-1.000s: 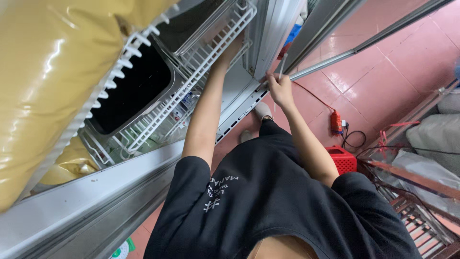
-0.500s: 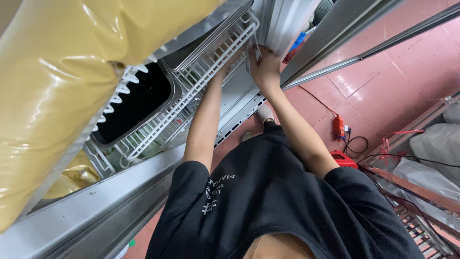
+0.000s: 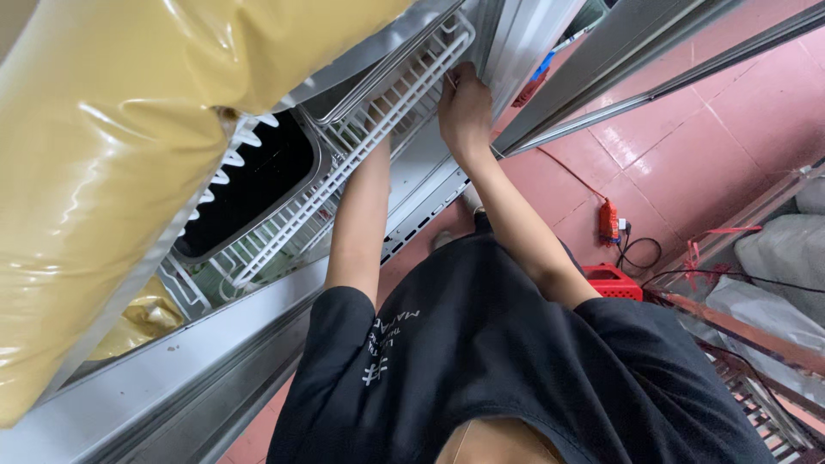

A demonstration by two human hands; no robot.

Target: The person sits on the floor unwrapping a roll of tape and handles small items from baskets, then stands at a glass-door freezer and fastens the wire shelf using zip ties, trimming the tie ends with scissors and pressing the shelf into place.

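White wire rack (image 3: 378, 129) sits inside the open cabinet, and the right hand (image 3: 465, 112) clasps its far corner, fingers curled over the wire edge. The left hand is hidden behind the rack, so its grasp cannot be told. Just beyond the grip stands a metal tray (image 3: 258, 185), and a large yellow bag (image 3: 129, 146) hangs nearer.

Both arms raised, stretched forward and up from shoulders. Left forearm bare, nearly straight, elbow only slightly bent; left hand out of sight beyond wrist, grip impossible to judge. Right arm bent a little at elbow, forearm angled inward toward left. Right hand (image 3: 465, 110) seen from back, wrist extended, fingers (image 3: 457, 79) curled forward, tips hidden. Right hand sat higher and further out than left wrist. Short black sleeves covered both upper arms.
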